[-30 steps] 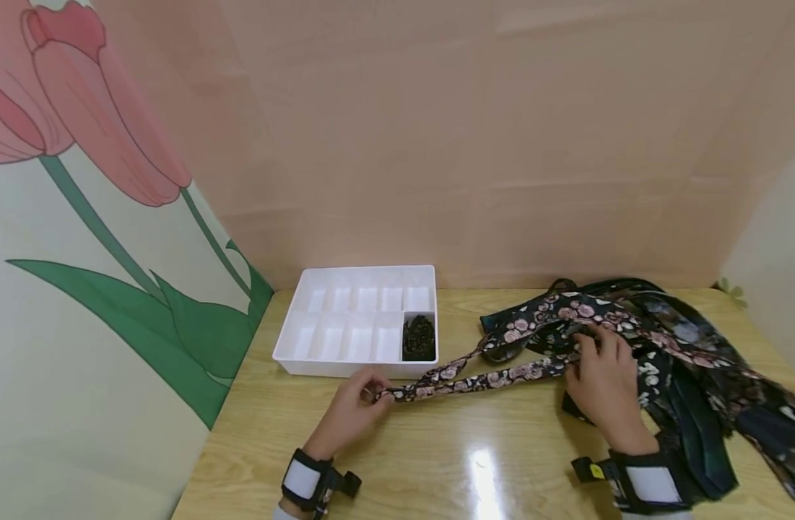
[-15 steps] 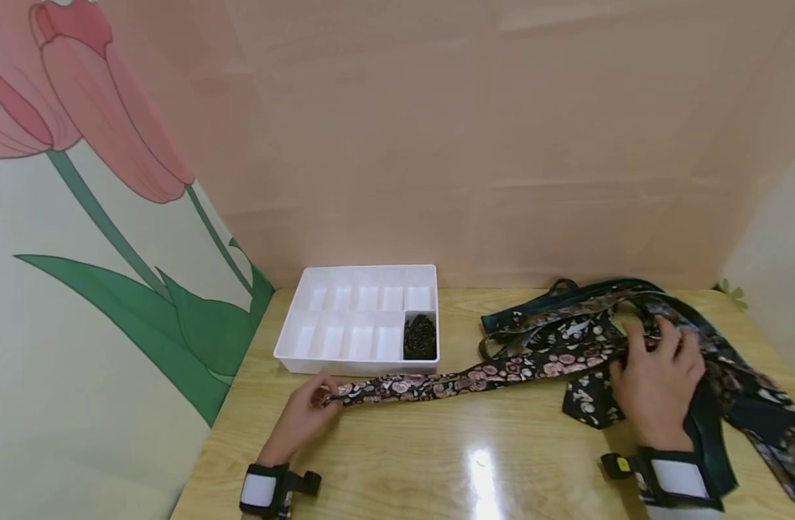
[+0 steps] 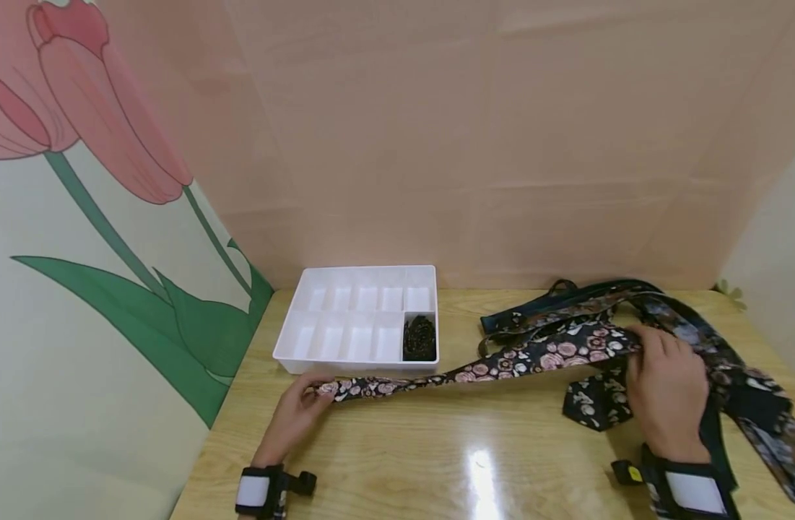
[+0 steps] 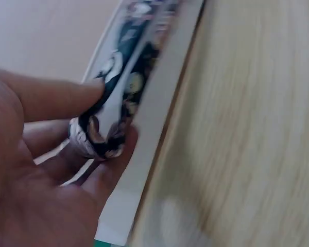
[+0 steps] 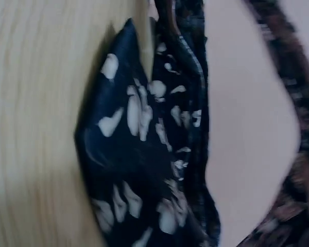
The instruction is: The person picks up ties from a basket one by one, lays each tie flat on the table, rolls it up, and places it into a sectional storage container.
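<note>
A dark necktie with pink roses stretches between both hands in the head view, slightly twisted near its middle. My left hand pinches its left end between thumb and fingers. In the left wrist view the necktie doubles back there in a narrow loop. My right hand grips the wider part at the pile's front, fingers curled over it. Beneath and left of that hand lies the pointed end of a black tie with white figures, large in the right wrist view.
A white divided tray stands behind the left hand. Its front right compartment holds a rolled dark tie. Several more ties lie heaped at the right, against the back wall, trailing toward the table's right side.
My left hand has drawn the rose necktie's end leftward, and the slack loop has straightened. My right hand has shifted right along the pile and now holds the necktie's wider part.
</note>
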`<control>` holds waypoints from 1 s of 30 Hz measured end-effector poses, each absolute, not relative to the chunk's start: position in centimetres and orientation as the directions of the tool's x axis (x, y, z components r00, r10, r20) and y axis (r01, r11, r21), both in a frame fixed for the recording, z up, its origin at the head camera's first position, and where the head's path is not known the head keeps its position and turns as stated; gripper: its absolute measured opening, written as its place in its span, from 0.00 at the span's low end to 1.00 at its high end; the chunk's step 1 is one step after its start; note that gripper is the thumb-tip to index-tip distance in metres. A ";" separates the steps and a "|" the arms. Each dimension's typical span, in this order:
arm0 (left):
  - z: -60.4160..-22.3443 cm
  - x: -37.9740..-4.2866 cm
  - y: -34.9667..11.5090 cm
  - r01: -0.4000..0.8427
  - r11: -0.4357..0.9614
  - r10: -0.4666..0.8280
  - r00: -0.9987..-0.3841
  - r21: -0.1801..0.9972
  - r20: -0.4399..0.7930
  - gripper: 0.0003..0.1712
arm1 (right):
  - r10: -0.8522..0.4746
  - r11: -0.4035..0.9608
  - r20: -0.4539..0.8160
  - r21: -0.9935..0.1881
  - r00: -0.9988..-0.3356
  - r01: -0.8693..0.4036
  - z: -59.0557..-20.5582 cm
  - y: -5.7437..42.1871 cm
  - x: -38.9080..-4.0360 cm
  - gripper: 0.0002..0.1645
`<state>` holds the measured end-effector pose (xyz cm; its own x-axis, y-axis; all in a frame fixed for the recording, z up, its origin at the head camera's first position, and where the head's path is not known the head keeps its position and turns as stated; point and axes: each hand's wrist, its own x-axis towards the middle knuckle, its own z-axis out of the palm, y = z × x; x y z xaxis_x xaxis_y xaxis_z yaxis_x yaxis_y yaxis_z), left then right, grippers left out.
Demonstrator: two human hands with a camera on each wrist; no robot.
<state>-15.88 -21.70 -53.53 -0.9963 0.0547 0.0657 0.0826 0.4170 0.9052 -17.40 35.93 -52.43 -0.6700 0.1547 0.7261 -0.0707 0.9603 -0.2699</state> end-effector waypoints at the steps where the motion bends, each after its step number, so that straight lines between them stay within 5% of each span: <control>1: -53.6 -15.9 -21.8 0.115 0.431 0.055 -0.993 0.895 0.101 0.12 | 0.148 0.962 0.740 -0.262 -0.656 -0.079 -51.9 35.9 -17.0 0.19; 5: -54.0 -15.9 -22.3 0.235 0.486 0.058 -0.970 0.842 0.237 0.09 | 0.019 0.974 0.745 -0.163 -0.667 -0.155 -51.1 36.3 -15.7 0.20; 8: -54.1 -16.0 -22.5 0.243 0.536 0.026 -0.962 0.808 0.272 0.10 | -0.155 0.961 0.639 -0.078 -0.753 -0.264 -51.7 36.9 -14.9 0.21; 11: -54.2 -16.0 -22.9 0.221 0.573 -0.003 -0.962 0.789 0.271 0.12 | -0.255 0.942 0.450 -0.083 -0.856 -0.324 -53.0 37.2 -14.2 0.32; 16: -53.9 -15.9 -23.5 0.127 0.594 -0.014 -0.986 0.794 0.168 0.13 | -0.193 0.962 0.152 -0.167 -0.969 -0.217 -54.3 37.5 -13.2 0.49; 22: -53.5 -15.9 -23.9 0.032 0.668 -0.077 -0.991 0.743 0.112 0.03 | -0.134 0.968 0.058 -0.206 -0.989 -0.143 -54.2 38.5 -13.4 0.36; 30: -53.4 -15.9 -23.8 0.000 0.639 -0.112 -0.989 0.769 0.093 0.09 | -0.086 0.926 -0.158 -0.377 -0.984 -0.020 -53.3 39.2 -14.1 0.31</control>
<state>-15.93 -23.80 -53.43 -0.9894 -0.1117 0.0930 0.0002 0.6394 0.7689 -14.09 39.24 -53.31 -0.9837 -0.0857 -0.1583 -0.0201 0.9261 -0.3768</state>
